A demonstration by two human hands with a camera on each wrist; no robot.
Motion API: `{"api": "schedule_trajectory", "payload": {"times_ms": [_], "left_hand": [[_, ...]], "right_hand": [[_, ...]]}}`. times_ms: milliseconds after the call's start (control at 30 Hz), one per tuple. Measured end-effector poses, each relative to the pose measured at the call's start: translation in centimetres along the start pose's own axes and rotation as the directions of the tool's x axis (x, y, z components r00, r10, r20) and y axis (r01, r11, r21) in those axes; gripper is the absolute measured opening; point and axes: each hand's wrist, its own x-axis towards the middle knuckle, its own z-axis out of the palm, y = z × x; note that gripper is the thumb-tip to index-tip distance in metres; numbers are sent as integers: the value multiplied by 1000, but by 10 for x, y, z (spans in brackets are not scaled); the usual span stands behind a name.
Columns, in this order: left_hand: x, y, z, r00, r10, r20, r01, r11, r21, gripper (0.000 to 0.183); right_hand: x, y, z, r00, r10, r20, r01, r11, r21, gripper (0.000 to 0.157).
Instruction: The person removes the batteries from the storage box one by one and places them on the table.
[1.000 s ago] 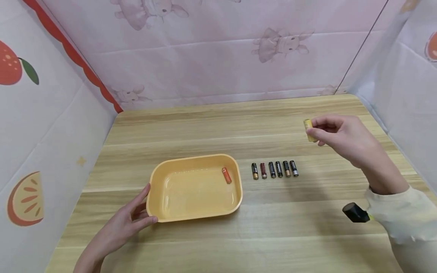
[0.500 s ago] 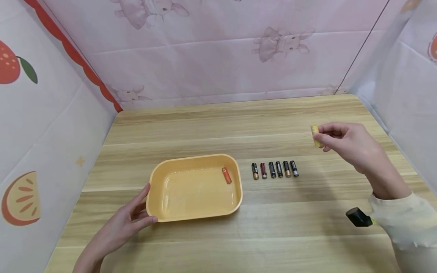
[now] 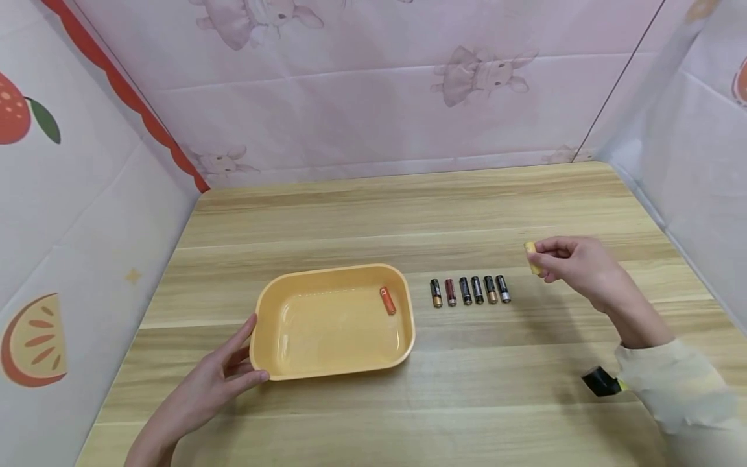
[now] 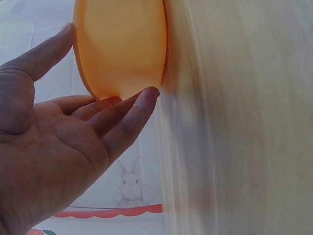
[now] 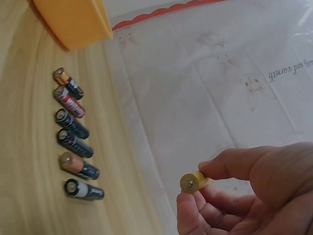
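My right hand point(image 3: 583, 272) pinches a yellow battery point(image 3: 532, 258) between thumb and fingers, above the table to the right of a battery row. In the right wrist view one end of that yellow battery point(image 5: 190, 183) faces the camera. Several dark batteries point(image 3: 478, 290) and a dark red battery point(image 3: 450, 292) lie side by side in the row. A yellow plastic tub point(image 3: 327, 373) stands left of them, with an orange battery point(image 3: 388, 301) inside near its right end. My left hand point(image 3: 207, 389) holds the tub's left end, thumb at the near corner and fingers along the side.
The wood-grain table point(image 3: 362, 220) is bordered by a pink printed sheet point(image 3: 373, 117) behind and white printed sheets point(image 3: 87, 227) at the sides. A black object point(image 3: 601, 381) sticks out beside my right sleeve point(image 3: 677, 389).
My right hand first shifted slightly right, then came nearer to the battery row with the yellow battery still pinched. The left hand and the tub have stayed put.
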Motion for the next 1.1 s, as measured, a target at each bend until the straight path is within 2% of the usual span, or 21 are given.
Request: {"api": "schedule_trajectory", "payload": {"times_ms": [633,933,1100], "left_hand": [[-2,-1,1,1000,-10,-4,10,1000,-8,93],[-1,0,0,1000,3,-7,-3,1000,18,93],[-1,0,-1,1000,15,-1,-15,1000,16,93]], "right_hand": [[8,35,28,990,101,100,-109,991,83,33],[9,39,34,987,134,93,-137,990,25,35],[9,37,38,991,120,51,-116,990,-82,35]]}}
